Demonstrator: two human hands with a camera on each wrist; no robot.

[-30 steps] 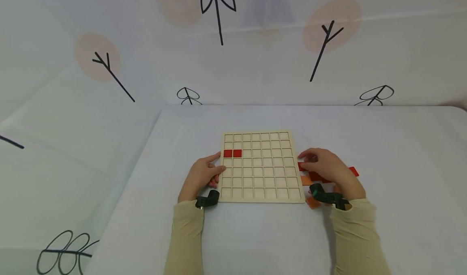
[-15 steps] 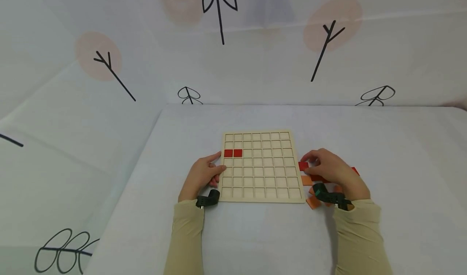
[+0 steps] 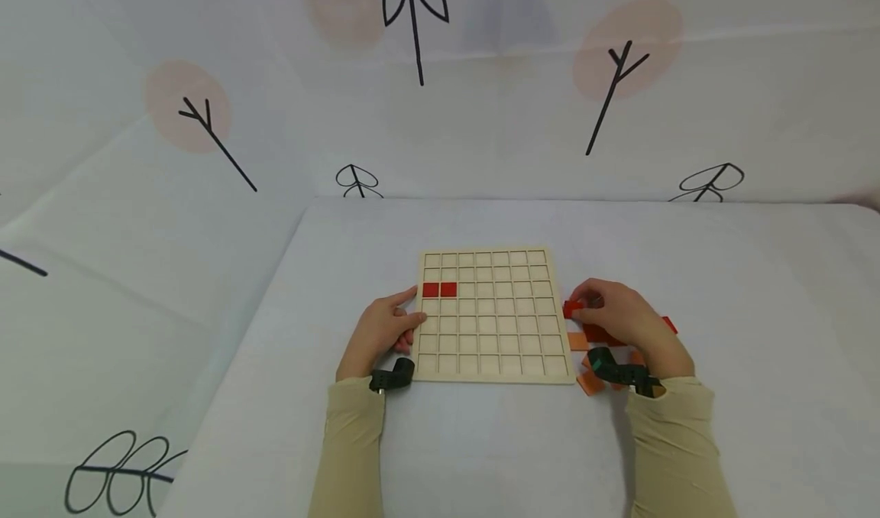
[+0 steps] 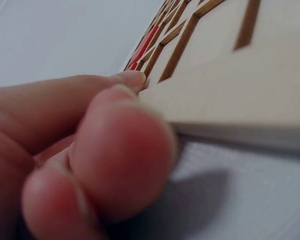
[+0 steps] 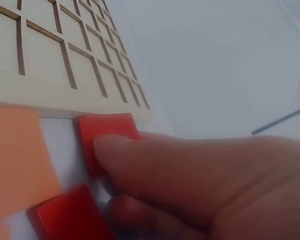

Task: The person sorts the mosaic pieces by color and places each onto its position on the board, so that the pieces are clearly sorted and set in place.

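A pale wooden grid board lies flat, two red tiles side by side in its cells near the left edge. At that edge my left hand holds the board by its side, thumb and index finger against the rim; the other fingers are curled below. My right hand, just off the board's right edge, pinches a red square tile between thumb and fingers. In the right wrist view the tile is tilted close beside the rim. The thumb covers part of it.
Right of the board lie orange tiles and more red tiles, partly hidden under my right hand. One orange tile lies near the board's lower right corner. A white cloth covers the table, and a patterned sheet hangs behind.
The red tile, flat on the table half a second ago, is now tilted in my right hand's fingers. My left hand and the board stay in place.
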